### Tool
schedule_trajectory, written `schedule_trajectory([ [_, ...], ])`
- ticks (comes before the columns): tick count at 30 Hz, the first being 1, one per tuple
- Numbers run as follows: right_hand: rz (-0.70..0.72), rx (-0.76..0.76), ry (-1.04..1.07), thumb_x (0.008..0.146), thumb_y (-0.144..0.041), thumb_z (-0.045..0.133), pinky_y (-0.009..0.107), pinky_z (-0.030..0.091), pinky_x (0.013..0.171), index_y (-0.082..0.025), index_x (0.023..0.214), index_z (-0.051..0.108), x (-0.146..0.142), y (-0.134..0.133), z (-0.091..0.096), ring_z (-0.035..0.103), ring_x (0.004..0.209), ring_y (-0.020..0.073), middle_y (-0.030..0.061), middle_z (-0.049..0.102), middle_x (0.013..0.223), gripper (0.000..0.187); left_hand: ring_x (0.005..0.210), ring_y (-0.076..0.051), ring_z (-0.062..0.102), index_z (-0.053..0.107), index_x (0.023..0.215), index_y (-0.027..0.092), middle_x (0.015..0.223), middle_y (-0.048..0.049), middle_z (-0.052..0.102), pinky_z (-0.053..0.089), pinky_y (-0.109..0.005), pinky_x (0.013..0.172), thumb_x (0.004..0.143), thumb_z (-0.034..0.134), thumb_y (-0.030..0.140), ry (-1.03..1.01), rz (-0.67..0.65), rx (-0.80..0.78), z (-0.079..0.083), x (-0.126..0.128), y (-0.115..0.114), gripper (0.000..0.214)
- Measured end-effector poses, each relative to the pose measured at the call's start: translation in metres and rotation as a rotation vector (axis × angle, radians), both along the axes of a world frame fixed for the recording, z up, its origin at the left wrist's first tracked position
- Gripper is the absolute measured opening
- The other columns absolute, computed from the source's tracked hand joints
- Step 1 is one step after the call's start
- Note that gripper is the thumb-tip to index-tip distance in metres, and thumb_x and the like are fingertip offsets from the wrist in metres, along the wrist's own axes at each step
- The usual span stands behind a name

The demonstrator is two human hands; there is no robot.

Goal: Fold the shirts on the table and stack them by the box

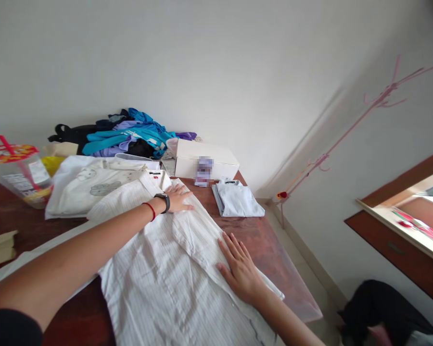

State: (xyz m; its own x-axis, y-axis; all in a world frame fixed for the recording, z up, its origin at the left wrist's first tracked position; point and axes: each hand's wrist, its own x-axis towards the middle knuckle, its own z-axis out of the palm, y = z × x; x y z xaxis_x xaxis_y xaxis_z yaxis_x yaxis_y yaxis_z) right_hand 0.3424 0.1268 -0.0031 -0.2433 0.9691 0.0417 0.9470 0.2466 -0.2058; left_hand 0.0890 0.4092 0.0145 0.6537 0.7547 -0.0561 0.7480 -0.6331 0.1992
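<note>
A white striped shirt (147, 283) lies spread across the table, its collar pointing away from me and one sleeve stretched out to the left. Its right side is folded inward over the body. My left hand (178, 198), with a dark band and a red string at the wrist, rests flat near the shoulder, fingers spread. Lower down, my right hand (240, 269) lies flat on the folded part by the shirt's right edge. Neither hand grips the cloth. To the right sits a folded light blue garment (240, 199).
Folded white clothes (72, 192) lie left of the collar. Behind are a heap of blue and black clothes (130, 134) and a white box (216, 154). A plastic drink cup (25, 178) stands left on the brown table (274, 259). A pink coat rack (346, 134) leans right.
</note>
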Motion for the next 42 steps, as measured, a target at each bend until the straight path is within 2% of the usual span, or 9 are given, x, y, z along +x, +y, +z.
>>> schedule_trajectory([
  [5, 0.003, -0.031, -0.015, 0.103, -0.055, 0.039, 0.063, 0.02, 0.121, -0.033, 0.162, 0.018, 0.0, -0.01, 0.011, 0.007, 0.156, 0.0335, 0.005, 0.011, 0.169, 0.067, 0.153, -0.041, 0.015, 0.06, 0.14, 0.021, 0.162, -0.0155, 0.034, 0.007, -0.059, 0.12, 0.093, 0.055, 0.058, -0.022, -0.11, 0.071, 0.017, 0.018, -0.011, 0.06],
  [8, -0.017, -0.029, -0.034, 0.102, -0.056, 0.04, 0.064, 0.017, 0.121, -0.034, 0.162, 0.016, 0.007, -0.03, 0.014, 0.003, 0.156, 0.0346, 0.0044, 0.006, 0.17, 0.068, 0.152, -0.035, 0.022, 0.05, 0.149, 0.023, 0.163, -0.0128, 0.032, 0.017, -0.052, 0.121, 0.1, 0.047, 0.053, -0.098, -0.284, 0.019, 0.014, 0.033, -0.052, 0.058],
  [12, -0.116, -0.056, -0.025, 0.104, -0.053, 0.038, 0.062, 0.02, 0.122, -0.034, 0.162, 0.012, 0.029, -0.058, 0.007, 0.003, 0.156, 0.0331, 0.0039, 0.006, 0.17, 0.067, 0.153, -0.038, 0.02, 0.04, 0.155, 0.034, 0.166, -0.0094, 0.024, 0.016, -0.057, 0.12, 0.1, 0.041, 0.063, -0.13, -0.491, -0.018, -0.001, 0.042, -0.106, 0.062],
  [21, -0.241, -0.146, 0.048, 0.106, -0.049, 0.033, 0.057, 0.016, 0.124, -0.029, 0.162, 0.023, 0.078, -0.089, 0.003, 0.008, 0.156, 0.0296, 0.0043, 0.016, 0.169, 0.061, 0.154, -0.038, 0.014, 0.033, 0.157, 0.04, 0.169, -0.0047, 0.016, 0.007, -0.059, 0.119, 0.099, 0.037, 0.068, -0.038, -0.485, 0.068, -0.011, 0.04, -0.11, 0.065],
  [25, -0.282, -0.068, 0.195, 0.101, -0.051, 0.048, 0.048, 0.031, 0.119, -0.023, 0.151, 0.048, 0.091, -0.097, 0.015, 0.038, 0.146, 0.0298, 0.0114, 0.047, 0.156, 0.057, 0.153, -0.043, 0.011, 0.038, 0.155, 0.039, 0.17, -0.0076, 0.011, 0.007, -0.063, 0.117, 0.096, 0.037, 0.072, -0.012, -0.396, 0.043, 0.0, 0.05, -0.132, 0.068],
  [29, -0.394, -0.045, 0.293, 0.093, -0.047, 0.061, 0.037, 0.049, 0.093, -0.022, 0.123, 0.069, 0.095, -0.095, 0.026, 0.063, 0.108, 0.026, 0.0094, 0.07, 0.115, 0.04, 0.154, -0.039, 0.012, 0.035, 0.157, 0.036, 0.17, -0.0084, 0.012, 0.008, -0.059, 0.12, 0.097, 0.034, 0.072, -0.059, -0.496, 0.018, 0.002, 0.073, -0.187, 0.07],
  [34, -0.447, -0.181, 0.327, 0.086, -0.047, 0.067, 0.028, 0.038, 0.061, -0.018, 0.085, 0.071, 0.099, -0.088, 0.027, 0.057, 0.068, 0.0171, 0.0009, 0.065, 0.073, 0.029, 0.153, -0.039, 0.013, 0.036, 0.156, 0.038, 0.169, -0.0064, 0.019, 0.009, -0.062, 0.119, 0.096, 0.039, 0.071, -0.141, -0.508, 0.039, -0.012, 0.101, -0.241, 0.068],
  [37, -0.419, -0.223, 0.327, 0.086, -0.049, 0.064, 0.027, 0.03, 0.056, -0.018, 0.066, 0.061, 0.104, -0.084, 0.026, 0.049, 0.059, 0.014, -0.0013, 0.057, 0.061, 0.037, 0.153, -0.04, 0.014, 0.038, 0.155, 0.039, 0.168, -0.0071, 0.02, 0.01, -0.063, 0.119, 0.093, 0.044, 0.074, -0.154, -0.459, 0.046, -0.015, 0.106, -0.248, 0.072],
  [42, -0.401, -0.253, 0.667, 0.084, -0.056, 0.065, 0.026, 0.037, 0.056, -0.017, 0.073, 0.063, 0.113, -0.077, 0.033, 0.051, 0.06, 0.014, -0.0011, 0.058, 0.065, 0.04, 0.153, -0.038, 0.017, 0.037, 0.156, 0.036, 0.167, -0.008, 0.023, 0.012, -0.062, 0.119, 0.095, 0.041, 0.073, -0.16, -0.433, 0.051, -0.013, 0.106, -0.245, 0.072],
])
